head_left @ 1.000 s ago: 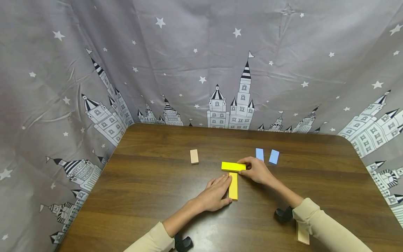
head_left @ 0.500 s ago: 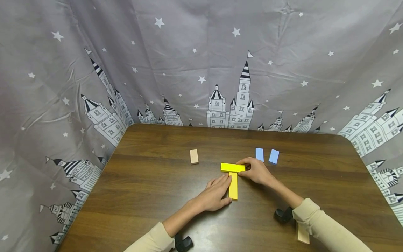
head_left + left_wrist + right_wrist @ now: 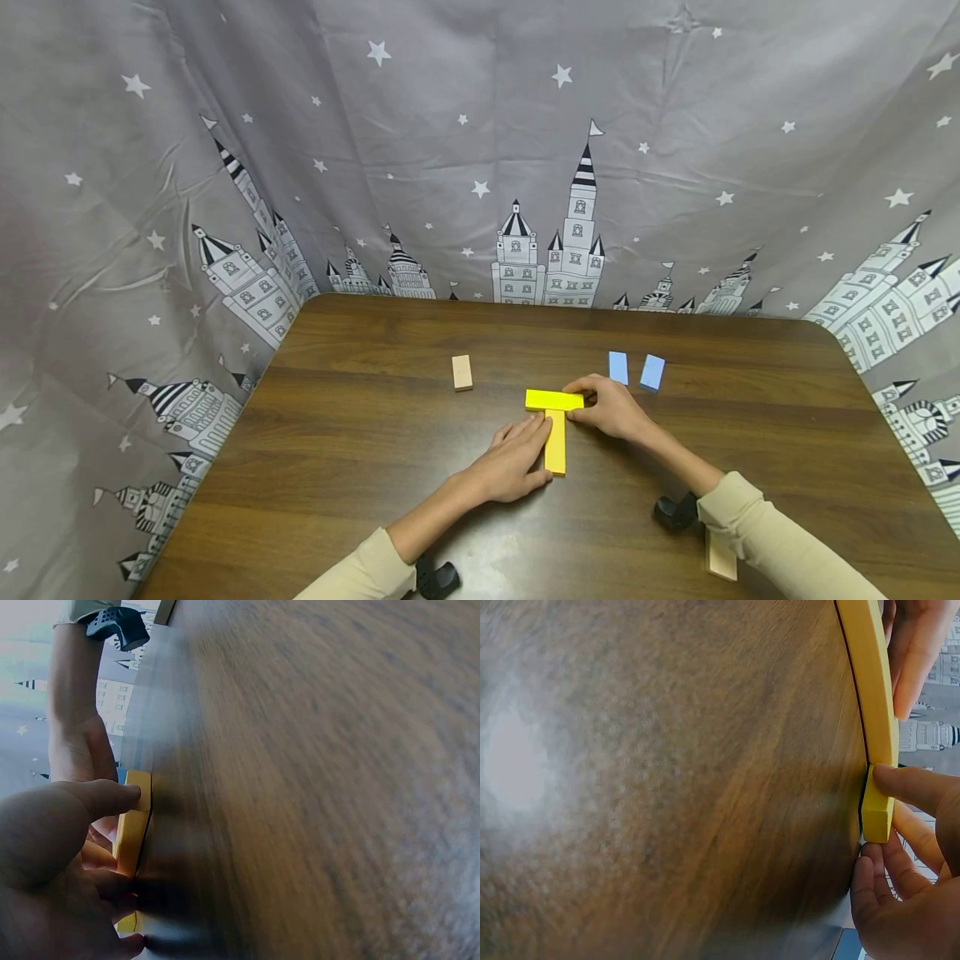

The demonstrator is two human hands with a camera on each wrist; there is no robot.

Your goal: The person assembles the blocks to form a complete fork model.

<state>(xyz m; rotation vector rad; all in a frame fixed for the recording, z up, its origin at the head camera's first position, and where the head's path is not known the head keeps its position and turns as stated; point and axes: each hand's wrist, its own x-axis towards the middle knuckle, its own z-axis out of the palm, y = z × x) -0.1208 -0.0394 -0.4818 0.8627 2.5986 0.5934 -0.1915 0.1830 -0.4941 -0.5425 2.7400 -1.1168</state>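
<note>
- The right hand (image 3: 613,407) pinches the right end of the bright yellow block (image 3: 549,400), its thumb on the near side and fingers on the far side.
- That block lies left to right on the brown table (image 3: 360,450).
- The golden-yellow block (image 3: 555,450) runs near to far, its far end touching the near side of the bright yellow block, so the 2 form a T.
- The left hand (image 3: 512,467) rests along the golden-yellow block's left side; its fingers are nearly straight and its thumb touches the near end.
- 2 blue blocks (image 3: 652,372) lie side by side, apart, on the far side of the right hand.
- 1 beige block (image 3: 462,373) lies farther left, well apart from the T.
- 1 pale wooden block (image 3: 722,562) shows partly under the right sleeve (image 3: 738,517), at the near right.
- A grey curtain (image 3: 442,92) with white stars and castles hangs beyond the table.
</note>
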